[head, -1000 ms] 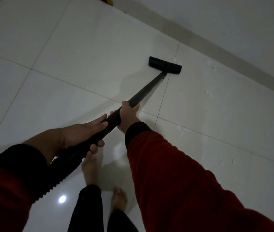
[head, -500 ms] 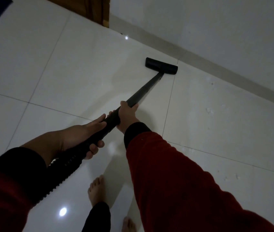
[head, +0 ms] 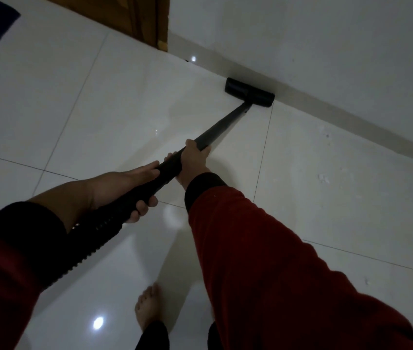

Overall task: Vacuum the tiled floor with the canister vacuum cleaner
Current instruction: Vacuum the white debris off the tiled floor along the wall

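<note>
At wall base, floor head (head: 249,92); L hand (head: 127,189) & R hand (head: 192,160) grip wand (head: 221,128).

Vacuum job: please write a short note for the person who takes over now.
Left hand grips the wand near the hose; right hand grips it further down.
Nozzle sits on the floor against the skirting.
White crumbs lie on the tiles to the right, not yet vacuumed.
Left: sweep that side along the wall.
</note>
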`<action>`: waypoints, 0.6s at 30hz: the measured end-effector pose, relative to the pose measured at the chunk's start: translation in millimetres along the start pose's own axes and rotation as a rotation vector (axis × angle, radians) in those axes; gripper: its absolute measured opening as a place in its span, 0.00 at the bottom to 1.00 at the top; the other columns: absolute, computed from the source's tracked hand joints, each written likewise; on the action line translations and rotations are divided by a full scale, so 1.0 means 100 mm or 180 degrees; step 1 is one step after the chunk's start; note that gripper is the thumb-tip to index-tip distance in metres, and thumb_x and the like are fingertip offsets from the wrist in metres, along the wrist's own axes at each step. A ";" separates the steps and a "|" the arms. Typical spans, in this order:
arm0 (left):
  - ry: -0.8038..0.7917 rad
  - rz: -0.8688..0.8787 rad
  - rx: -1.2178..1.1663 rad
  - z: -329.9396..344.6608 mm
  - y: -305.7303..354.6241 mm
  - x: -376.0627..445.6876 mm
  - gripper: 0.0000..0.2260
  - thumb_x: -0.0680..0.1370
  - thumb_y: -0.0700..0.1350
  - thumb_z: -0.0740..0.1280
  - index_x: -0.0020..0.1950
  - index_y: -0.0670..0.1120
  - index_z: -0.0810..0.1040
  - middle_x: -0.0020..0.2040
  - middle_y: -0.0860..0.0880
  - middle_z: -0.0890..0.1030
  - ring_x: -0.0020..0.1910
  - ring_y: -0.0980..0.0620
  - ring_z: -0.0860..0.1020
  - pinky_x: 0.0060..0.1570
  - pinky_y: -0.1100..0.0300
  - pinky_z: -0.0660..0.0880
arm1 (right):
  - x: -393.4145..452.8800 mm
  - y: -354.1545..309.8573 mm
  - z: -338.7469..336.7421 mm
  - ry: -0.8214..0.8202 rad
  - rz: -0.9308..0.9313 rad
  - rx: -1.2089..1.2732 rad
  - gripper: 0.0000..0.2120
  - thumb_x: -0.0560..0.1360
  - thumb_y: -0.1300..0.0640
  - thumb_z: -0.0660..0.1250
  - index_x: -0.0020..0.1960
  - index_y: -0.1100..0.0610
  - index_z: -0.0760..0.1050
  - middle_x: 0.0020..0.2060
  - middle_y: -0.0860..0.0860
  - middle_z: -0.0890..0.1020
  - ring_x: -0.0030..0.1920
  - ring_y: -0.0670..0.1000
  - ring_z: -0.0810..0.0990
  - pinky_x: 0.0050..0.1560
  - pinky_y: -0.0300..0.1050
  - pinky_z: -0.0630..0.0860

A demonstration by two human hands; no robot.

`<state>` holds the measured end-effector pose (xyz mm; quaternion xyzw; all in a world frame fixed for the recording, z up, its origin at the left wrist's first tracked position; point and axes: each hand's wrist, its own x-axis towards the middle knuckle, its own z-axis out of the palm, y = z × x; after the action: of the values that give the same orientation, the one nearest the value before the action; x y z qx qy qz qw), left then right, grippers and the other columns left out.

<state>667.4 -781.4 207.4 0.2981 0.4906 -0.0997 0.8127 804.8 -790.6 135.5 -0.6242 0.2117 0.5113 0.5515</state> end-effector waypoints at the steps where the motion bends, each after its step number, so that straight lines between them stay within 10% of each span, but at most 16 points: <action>1: -0.0040 0.0000 0.0019 0.04 0.01 0.03 0.16 0.80 0.52 0.59 0.67 0.64 0.68 0.35 0.46 0.72 0.21 0.57 0.69 0.19 0.65 0.70 | 0.01 -0.04 -0.03 0.0009 -0.0028 -0.0012 0.30 0.80 0.58 0.56 0.76 0.40 0.49 0.48 0.58 0.71 0.31 0.52 0.73 0.30 0.45 0.74; 5: -0.0244 -0.0056 0.0034 0.17 -0.03 0.09 0.22 0.78 0.52 0.62 0.70 0.67 0.64 0.33 0.47 0.72 0.21 0.57 0.67 0.19 0.65 0.69 | -0.01 -0.12 -0.21 -0.0016 -0.0073 -0.0075 0.32 0.79 0.58 0.56 0.76 0.39 0.45 0.44 0.56 0.72 0.33 0.52 0.73 0.32 0.45 0.75; 10: -0.0649 -0.0063 0.0021 0.36 -0.06 0.03 0.47 0.48 0.61 0.81 0.66 0.70 0.68 0.30 0.49 0.74 0.23 0.56 0.68 0.21 0.64 0.69 | -0.07 -0.23 -0.46 0.0007 -0.0057 0.0014 0.35 0.79 0.57 0.57 0.75 0.35 0.42 0.52 0.57 0.73 0.35 0.53 0.74 0.31 0.43 0.77; 18: -0.0217 -0.0041 0.0030 0.98 -0.01 0.26 0.19 0.79 0.52 0.60 0.69 0.67 0.65 0.32 0.48 0.71 0.21 0.57 0.67 0.19 0.65 0.68 | 0.05 -0.62 -0.89 -0.0020 -0.0023 -0.0068 0.34 0.79 0.58 0.56 0.76 0.37 0.42 0.48 0.56 0.72 0.37 0.53 0.74 0.33 0.45 0.77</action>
<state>752.3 -836.2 218.6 0.2952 0.4640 -0.1173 0.8269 893.8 -850.8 148.9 -0.6291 0.2023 0.5135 0.5473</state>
